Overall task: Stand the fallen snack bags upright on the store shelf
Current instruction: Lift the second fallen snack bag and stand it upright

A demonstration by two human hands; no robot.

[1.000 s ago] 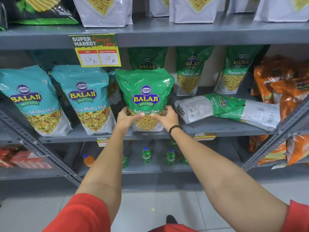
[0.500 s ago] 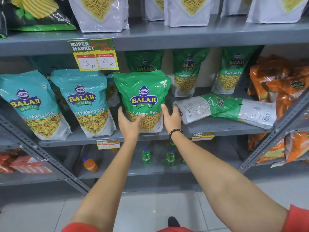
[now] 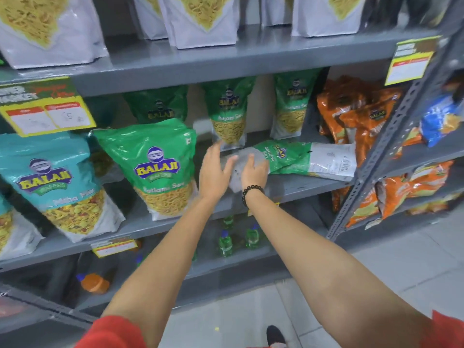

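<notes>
Green, a fallen Ratlami Sev bag (image 3: 288, 156) is laid flat on the grey shelf (image 3: 296, 184). Its pale end is touched by the right hand (image 3: 253, 170), whose grasp cannot be told. The left hand (image 3: 216, 169) is held open beside it.

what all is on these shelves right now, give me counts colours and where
fallen snack bags: two, green and white, lying flat on the middle shelf, right of centre
upright green bags: one in front, three behind it
teal bags: one full, another cut off at the left edge, middle shelf
orange bags: several, count unclear, middle shelf right end and lower right
white bags: at least four, top shelf
blue bag: one, far right
green bottles: about three, bottom shelf
orange bottle: one, bottom left
price tags: four, yellow, on shelf edges
left hand: open, beside the fallen bags
right hand: on the fallen bags' white end
</notes>
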